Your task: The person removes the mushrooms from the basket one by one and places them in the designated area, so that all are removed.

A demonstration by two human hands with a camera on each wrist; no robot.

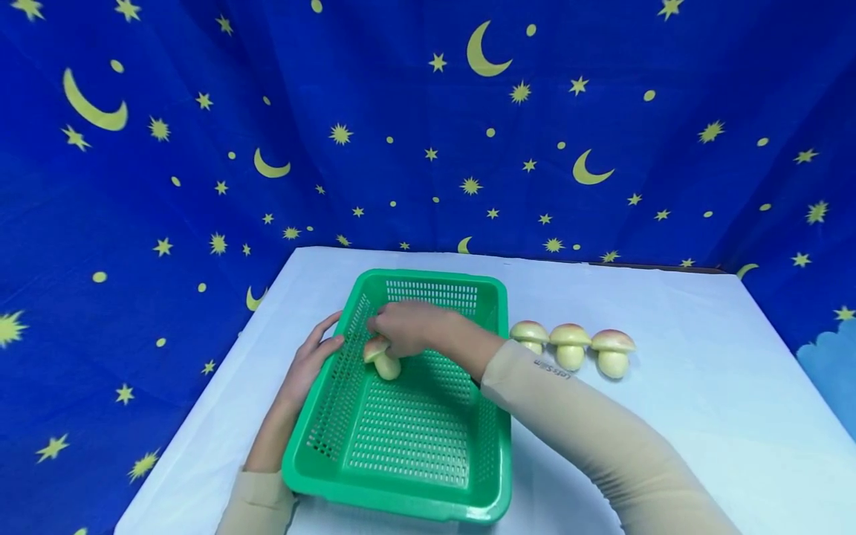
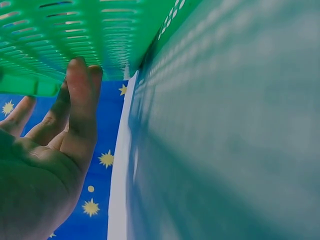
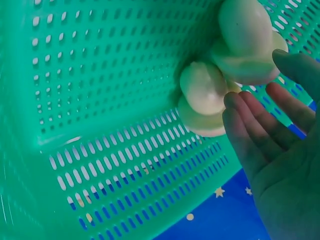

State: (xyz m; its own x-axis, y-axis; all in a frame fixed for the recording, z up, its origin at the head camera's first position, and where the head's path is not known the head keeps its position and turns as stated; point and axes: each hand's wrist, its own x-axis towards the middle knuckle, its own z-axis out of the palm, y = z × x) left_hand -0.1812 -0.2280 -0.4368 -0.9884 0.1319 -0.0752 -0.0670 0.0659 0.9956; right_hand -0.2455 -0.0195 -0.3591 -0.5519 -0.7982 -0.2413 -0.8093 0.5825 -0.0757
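Observation:
The green basket (image 1: 401,505) stands on the white table. My left hand (image 1: 309,371) is at its left side; in the left wrist view the hand's (image 2: 55,155) extended fingers touch the perforated wall. Inside the basket, my right hand (image 1: 416,327) is at the left wall, above a toy mushroom (image 1: 386,364). Two mushrooms, an upper one (image 3: 245,30) and a lower one (image 3: 204,90), lie side by side in the right wrist view. There the right hand (image 3: 280,145) has loosely extended fingers, with fingertips and thumb close beside the caps; whether they touch is unclear.
Three more mushrooms, a left one (image 1: 530,334), a middle one (image 1: 570,348) and a right one (image 1: 612,353), stand in a row right of the basket, beyond the right forearm. A blue curtain (image 1: 414,171) with moons and stars surrounds the white table (image 1: 702,386).

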